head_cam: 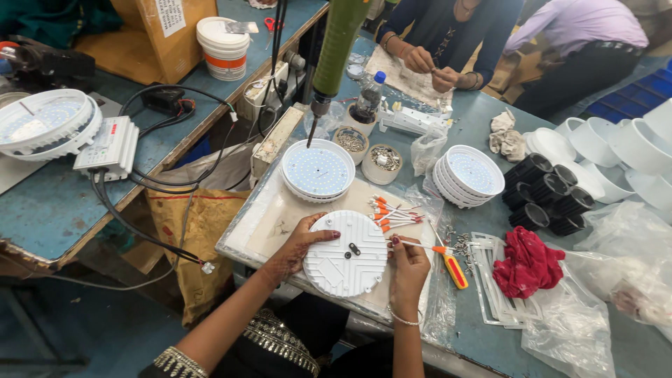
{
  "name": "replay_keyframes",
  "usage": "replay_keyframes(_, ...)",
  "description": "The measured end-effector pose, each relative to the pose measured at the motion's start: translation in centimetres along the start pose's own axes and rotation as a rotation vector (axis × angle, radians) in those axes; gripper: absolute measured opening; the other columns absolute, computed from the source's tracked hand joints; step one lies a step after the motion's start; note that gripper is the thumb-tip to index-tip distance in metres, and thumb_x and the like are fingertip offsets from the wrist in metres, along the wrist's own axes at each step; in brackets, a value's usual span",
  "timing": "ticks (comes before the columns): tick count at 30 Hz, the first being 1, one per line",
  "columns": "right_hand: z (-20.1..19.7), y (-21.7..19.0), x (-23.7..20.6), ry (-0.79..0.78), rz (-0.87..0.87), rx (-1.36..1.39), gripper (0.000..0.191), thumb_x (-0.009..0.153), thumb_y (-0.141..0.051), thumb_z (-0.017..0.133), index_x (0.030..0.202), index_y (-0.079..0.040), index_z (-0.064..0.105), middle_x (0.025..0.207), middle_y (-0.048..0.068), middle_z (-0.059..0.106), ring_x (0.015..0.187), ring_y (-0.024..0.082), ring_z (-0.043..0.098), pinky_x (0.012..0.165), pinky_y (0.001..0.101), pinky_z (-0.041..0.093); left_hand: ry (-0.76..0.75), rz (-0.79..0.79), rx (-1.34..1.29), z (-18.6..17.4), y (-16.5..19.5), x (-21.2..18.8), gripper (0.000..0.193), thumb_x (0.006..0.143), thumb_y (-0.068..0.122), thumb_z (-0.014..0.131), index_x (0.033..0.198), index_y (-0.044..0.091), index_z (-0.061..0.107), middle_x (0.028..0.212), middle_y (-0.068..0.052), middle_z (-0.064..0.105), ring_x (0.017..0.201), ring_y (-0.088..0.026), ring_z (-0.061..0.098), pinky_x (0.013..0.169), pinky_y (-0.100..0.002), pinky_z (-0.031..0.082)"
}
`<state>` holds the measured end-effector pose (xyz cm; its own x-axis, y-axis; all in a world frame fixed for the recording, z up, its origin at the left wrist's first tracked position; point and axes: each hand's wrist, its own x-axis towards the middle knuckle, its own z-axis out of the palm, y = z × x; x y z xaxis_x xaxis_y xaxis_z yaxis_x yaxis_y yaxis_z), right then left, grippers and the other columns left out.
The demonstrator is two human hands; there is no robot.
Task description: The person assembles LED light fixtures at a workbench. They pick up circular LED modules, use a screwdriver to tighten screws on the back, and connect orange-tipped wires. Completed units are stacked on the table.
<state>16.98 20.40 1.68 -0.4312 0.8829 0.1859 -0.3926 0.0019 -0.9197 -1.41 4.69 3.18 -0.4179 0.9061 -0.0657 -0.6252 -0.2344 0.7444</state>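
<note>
A round white finned lamp housing (346,253) lies face down on the work mat in front of me. My left hand (302,245) grips its left edge, thumb across the top rim. My right hand (408,264) rests against its right edge and pinches a thin red-and-white wire (413,244) between the fingertips. More orange-tipped wires (392,212) lie in a small bundle just beyond. A yellow-handled screwdriver (453,268) sits to the right of my right hand.
A green electric screwdriver (334,49) hangs over a stack of LED discs (318,170). Another disc stack (470,175), black heat sinks (546,196), a red cloth (526,264), screw cups (381,162) and plastic bags surround the mat. Other people work across the table.
</note>
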Motion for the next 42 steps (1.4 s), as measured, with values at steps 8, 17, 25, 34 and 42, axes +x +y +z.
replay_keyframes(8, -0.3, 0.4, -0.2, 0.028, -0.039, -0.011, 0.011, 0.099, -0.004, 0.068, 0.103, 0.006, 0.068, 0.089, 0.008, 0.071, 0.074, 0.011, 0.063, 0.068, 0.0249, 0.052, 0.009, -0.021, -0.002, 0.1, 0.2, 0.2, 0.054, 0.079, 0.006, 0.079, 0.127, -0.007, 0.058, 0.105, -0.016, 0.073, 0.085, -0.019, 0.076, 0.075, -0.032, 0.066)
replay_keyframes(17, 2.2, -2.3, -2.4, 0.165, -0.099, -0.191, 0.016, 0.096, 0.002, 0.061, 0.111, 0.007, 0.065, 0.098, 0.011, 0.073, 0.078, 0.012, 0.066, 0.071, 0.0243, 0.056, -0.006, 0.014, 0.035, 0.0, 0.3, 0.4, 0.05, 0.08, 0.006, 0.079, 0.124, -0.007, 0.061, 0.104, -0.014, 0.074, 0.086, -0.017, 0.075, 0.075, -0.03, 0.064)
replay_keyframes(25, 4.1, -2.7, -6.0, 0.037, -0.131, -0.372, 0.012, 0.1, -0.001, 0.063, 0.11, 0.006, 0.067, 0.095, 0.01, 0.071, 0.079, 0.01, 0.062, 0.073, 0.0243, 0.052, 0.003, 0.023, 0.083, 0.0, 0.3, 0.1, 0.045, 0.082, 0.007, 0.077, 0.122, -0.006, 0.062, 0.104, -0.012, 0.074, 0.086, -0.015, 0.074, 0.074, -0.028, 0.063)
replay_keyframes(34, 3.6, -2.0, -6.5, -0.016, -0.146, -0.378, 0.015, 0.099, -0.002, 0.061, 0.114, 0.004, 0.064, 0.108, 0.008, 0.07, 0.09, 0.009, 0.063, 0.083, 0.0235, 0.053, -0.002, 0.034, 0.131, 0.2, 0.6, 0.0, 0.043, 0.084, 0.009, 0.077, 0.122, -0.006, 0.063, 0.103, -0.012, 0.074, 0.085, -0.014, 0.074, 0.072, -0.026, 0.063)
replay_keyframes(42, 2.7, -1.5, -6.0, -0.055, -0.122, -0.288, 0.014, 0.098, -0.001, 0.063, 0.112, 0.004, 0.062, 0.111, 0.011, 0.07, 0.099, 0.01, 0.065, 0.088, 0.0238, 0.052, 0.019, -0.006, 0.12, 0.4, 0.7, -0.1, 0.049, 0.082, 0.011, 0.077, 0.124, -0.007, 0.061, 0.102, -0.014, 0.073, 0.082, -0.016, 0.075, 0.07, -0.028, 0.064)
